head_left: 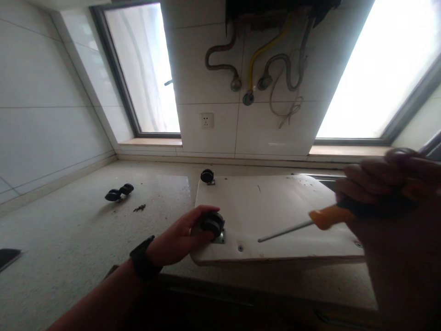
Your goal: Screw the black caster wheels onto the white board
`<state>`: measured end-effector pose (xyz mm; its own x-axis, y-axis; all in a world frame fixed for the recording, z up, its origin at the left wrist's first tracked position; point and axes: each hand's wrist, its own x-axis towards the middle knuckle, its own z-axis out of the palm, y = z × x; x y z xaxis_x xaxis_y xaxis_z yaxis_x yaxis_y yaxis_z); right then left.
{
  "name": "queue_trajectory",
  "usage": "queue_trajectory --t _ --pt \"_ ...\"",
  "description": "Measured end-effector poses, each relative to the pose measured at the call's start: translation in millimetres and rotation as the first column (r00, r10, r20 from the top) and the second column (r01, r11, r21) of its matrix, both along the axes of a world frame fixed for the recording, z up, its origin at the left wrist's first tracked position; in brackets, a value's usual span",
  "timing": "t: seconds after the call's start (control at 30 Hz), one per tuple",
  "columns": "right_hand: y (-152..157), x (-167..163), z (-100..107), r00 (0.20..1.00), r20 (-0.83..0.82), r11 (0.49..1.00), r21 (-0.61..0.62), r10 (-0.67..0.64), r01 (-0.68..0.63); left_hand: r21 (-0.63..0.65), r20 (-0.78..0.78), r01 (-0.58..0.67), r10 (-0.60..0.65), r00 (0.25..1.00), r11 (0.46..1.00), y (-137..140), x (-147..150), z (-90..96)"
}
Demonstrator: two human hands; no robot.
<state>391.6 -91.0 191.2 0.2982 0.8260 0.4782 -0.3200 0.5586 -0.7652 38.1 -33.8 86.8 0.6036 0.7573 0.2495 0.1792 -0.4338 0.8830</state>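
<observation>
A white board lies flat on the speckled countertop. At its near left corner, my left hand grips a black caster wheel, whose metal plate rests on the board. Another caster stands at the board's far left corner. My right hand is closed around a screwdriver with an orange and black handle. Its shaft slants left over the board, the tip apart from the caster plate. Shadow darkens the right hand and the handle's rear.
Loose casters lie on the countertop at the left, beside a small pile of screws. A dark flat object sits at the left edge. Pipes and a socket are on the tiled wall between two windows.
</observation>
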Motion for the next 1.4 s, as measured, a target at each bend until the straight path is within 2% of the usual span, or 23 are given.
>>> queue_trajectory --t 0.03,0.1,0.17,0.23,0.5,0.63,0.8,1.03,1.23,1.4 --pt "10 -26 13 0.996 -0.088 1.0 -0.001 0.004 -0.004 -0.026 0.023 0.006 -0.006 1.0 1.0 1 0 -3.1" --pt "31 -68 27 0.993 -0.113 0.999 -0.002 0.033 -0.033 -0.04 0.03 0.005 -0.004 1.0 0.999 2 0 -9.5" --pt "50 -91 27 0.992 -0.062 0.994 0.01 0.112 -0.112 -0.022 -0.003 -0.011 0.011 1.0 1.0 3 -1 -16.5" --pt "66 -100 21 0.985 -0.034 0.986 -0.009 0.168 -0.169 0.002 -0.019 -0.04 0.04 0.999 0.999 5 -3 -24.2" --pt "88 -115 10 0.952 -0.031 0.944 -0.13 0.303 -0.305 0.076 -0.038 -0.05 0.053 0.998 0.996 15 -14 -58.7" --pt "91 -123 5 0.947 0.036 0.942 -0.116 0.32 -0.314 0.094 -0.036 -0.066 0.069 0.997 0.993 23 -16 -72.9" --pt "98 -124 -2 0.948 0.095 0.95 -0.094 0.305 -0.297 0.073 -0.002 -0.068 0.069 0.998 0.995 27 -15 -81.7" --pt "107 -121 -12 0.97 0.131 0.979 0.007 0.203 -0.205 0.126 0.057 -0.078 0.071 0.996 0.989 25 -12 -80.4" --pt "112 -119 -24 0.999 0.054 0.996 0.086 -0.007 0.002 0.099 0.122 -0.1 0.088 0.989 0.99 21 -6 -71.3" --pt "121 -106 -28 1.0 -0.012 0.999 0.049 0.013 -0.013 0.127 0.105 -0.102 0.089 0.99 0.987 19 -4 -64.8"
